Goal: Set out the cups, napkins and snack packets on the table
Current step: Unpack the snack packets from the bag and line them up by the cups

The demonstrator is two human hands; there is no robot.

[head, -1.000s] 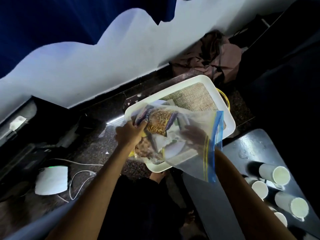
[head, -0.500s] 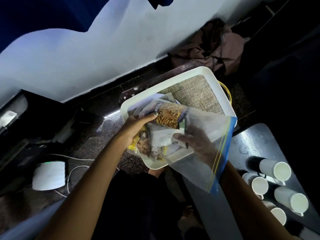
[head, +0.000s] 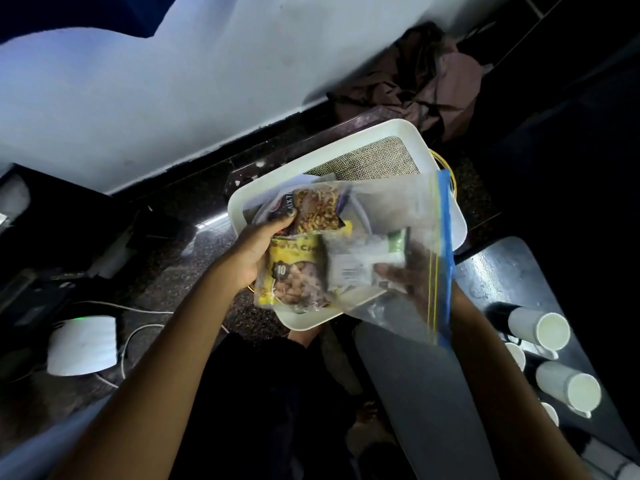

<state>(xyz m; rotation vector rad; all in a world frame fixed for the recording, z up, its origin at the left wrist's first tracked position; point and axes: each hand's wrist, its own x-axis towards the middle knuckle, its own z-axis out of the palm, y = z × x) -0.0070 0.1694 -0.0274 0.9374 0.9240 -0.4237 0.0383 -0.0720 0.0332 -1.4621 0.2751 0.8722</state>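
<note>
**Snack packets in the zip bag, held over the tray**

Your left hand (head: 254,252) grips the closed end of a clear zip bag (head: 408,216), thumb curled over the dark packet of fried mix (head: 317,211) at the top. Below it sits a yellow packet (head: 294,271) with a "10" badge and pale brown pieces showing through its window. Beside that lies a white-wrapped pack (head: 348,268) with a green-ended item (head: 398,241) near it; what these are is unclear. Your right hand (head: 410,277) is inside the bag, seen blurred through the plastic; you cannot tell from here whether it grasps anything. The bag's blue-and-yellow seal strip hangs open on the right. All of it hovers above the white tray (head: 346,147) with its woven liner. White cups (head: 538,329) stand on the dark surface (head: 502,268) at right.
</note>
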